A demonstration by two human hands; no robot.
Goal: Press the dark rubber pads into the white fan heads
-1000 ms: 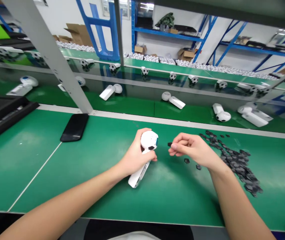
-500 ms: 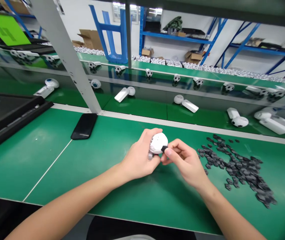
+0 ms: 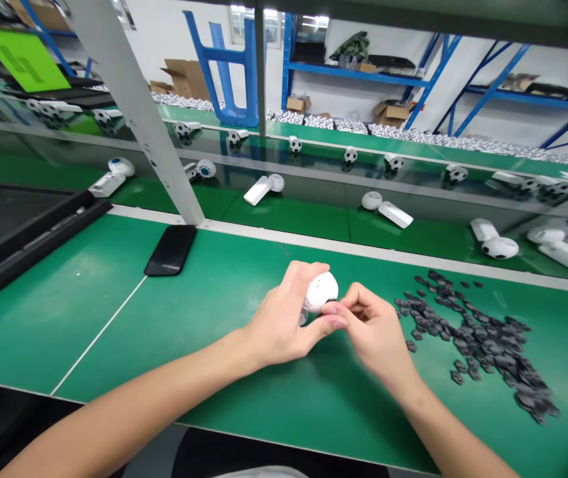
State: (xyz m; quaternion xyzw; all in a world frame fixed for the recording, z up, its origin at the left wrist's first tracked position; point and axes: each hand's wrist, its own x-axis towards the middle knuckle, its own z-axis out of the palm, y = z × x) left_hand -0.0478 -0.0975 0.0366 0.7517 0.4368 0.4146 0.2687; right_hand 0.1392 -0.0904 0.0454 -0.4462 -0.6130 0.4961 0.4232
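One white ball-headed device point(image 3: 321, 289), glossy (half hidden), left hand point(image 3: 284, 326)

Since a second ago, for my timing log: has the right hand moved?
Yes: the right hand moved left, away from the pile of black pieces, to the white ball-headed device.

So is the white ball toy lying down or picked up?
Picked up: the left hand grips the white ball toy, ball clear of the table.
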